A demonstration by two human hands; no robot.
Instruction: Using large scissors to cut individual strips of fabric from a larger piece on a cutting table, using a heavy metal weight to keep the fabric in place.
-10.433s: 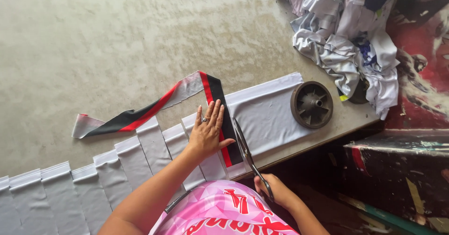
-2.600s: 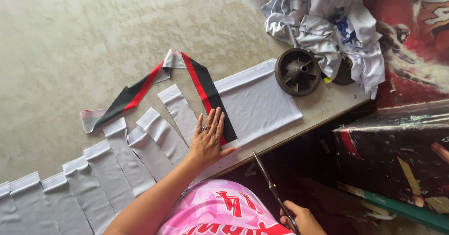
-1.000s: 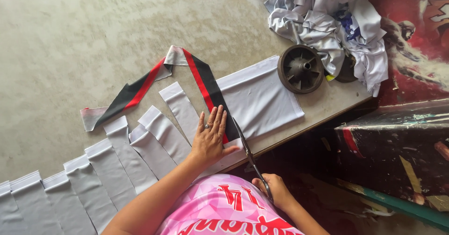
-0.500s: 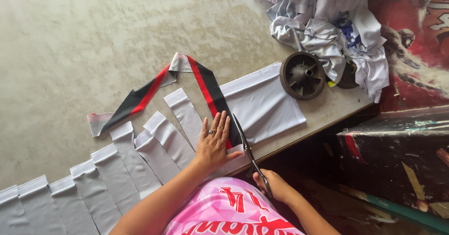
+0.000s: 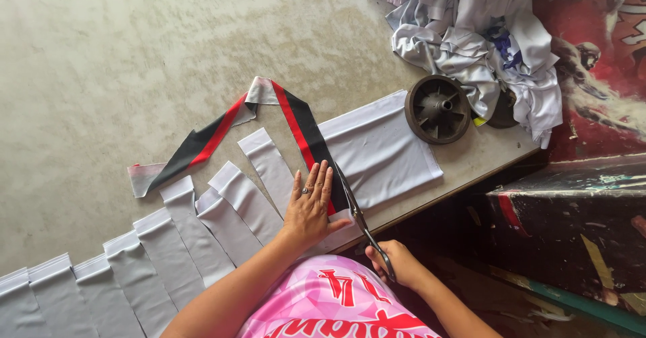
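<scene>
The left hand (image 5: 309, 207) lies flat, fingers spread, pressing a black-and-red fabric strip (image 5: 303, 129) onto a white fabric panel (image 5: 383, 153) on the worn beige table (image 5: 121, 55). The right hand (image 5: 397, 265), at the table's near edge, grips metal scissors (image 5: 356, 213) whose blades run along the strip's edge. Cut white strips (image 5: 202, 223) fan leftward; a dark ribbed wheel (image 5: 437, 109) sits on the panel's far corner beside heaped white cloth (image 5: 471, 28).

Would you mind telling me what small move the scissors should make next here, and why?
Probably close the scissors and ease them further along the black and red strip. The right hand has their blades partway into the white fabric, the cut looks unfinished, and the left hand presses the cloth flat beside it.
</scene>
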